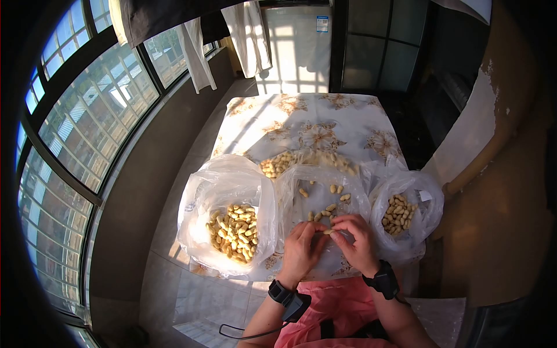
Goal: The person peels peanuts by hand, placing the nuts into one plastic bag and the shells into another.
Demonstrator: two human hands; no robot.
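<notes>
Both hands meet over the near part of the middle clear plastic bag (290,200). Between their fingertips is a peanut (329,231). My left hand (303,249) has its fingers closed at the peanut's left side, and my right hand (355,242) pinches near its right side. Just beyond the fingers, several loose peanuts (331,207) are scattered in the middle bag. A large open bag (194,200) full of peanuts stands on the left. On the right, a smaller open bag (432,217) holds more peanuts and a small white paper piece.
More peanuts (277,165) lie in plastic behind the middle bag. A flowered cloth (319,136) covers the table. Windows line the left side, and a white refrigerator (296,52) stands beyond the table. Each wrist wears a black device, with a cable at the left one (288,298).
</notes>
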